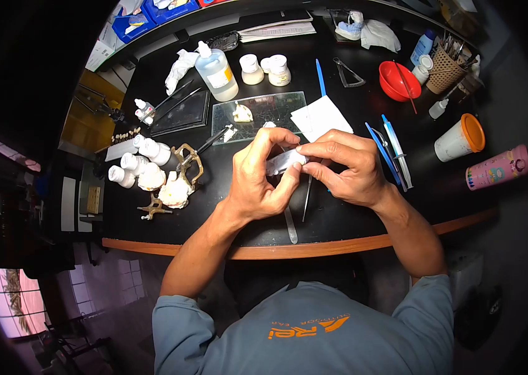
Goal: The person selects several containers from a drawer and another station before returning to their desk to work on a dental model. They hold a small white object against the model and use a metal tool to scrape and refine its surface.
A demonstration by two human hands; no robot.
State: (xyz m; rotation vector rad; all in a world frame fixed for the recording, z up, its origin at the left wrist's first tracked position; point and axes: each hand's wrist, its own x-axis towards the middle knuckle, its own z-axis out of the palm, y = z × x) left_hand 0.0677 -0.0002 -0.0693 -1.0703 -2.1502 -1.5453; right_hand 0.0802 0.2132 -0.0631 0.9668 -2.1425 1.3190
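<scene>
Over the front of the black bench, my left hand (256,172) grips a small whitish tube-like piece (281,163) between thumb and curled fingers. My right hand (348,164) is closed at the piece's right end, its thumb and fingertips pinching there; exactly what they pinch is too small to make out. Below the hands lie a metal spatula (291,226) and a thin dark tool (307,199). Beyond them is a glass slab (270,103) with a small cream-coloured dental cast (242,112) on it, and a white paper pad (323,119) overlaps its right side.
Left stand plaster models (175,191), a brass-coloured articulator (187,164) and white bottles (152,150). A clear squeeze bottle (216,72) and jars (252,69) are behind. To the right are blue-handled tools (389,147), a red bowl (395,81), an orange-lidded cup (454,142) and a pink bottle (498,167).
</scene>
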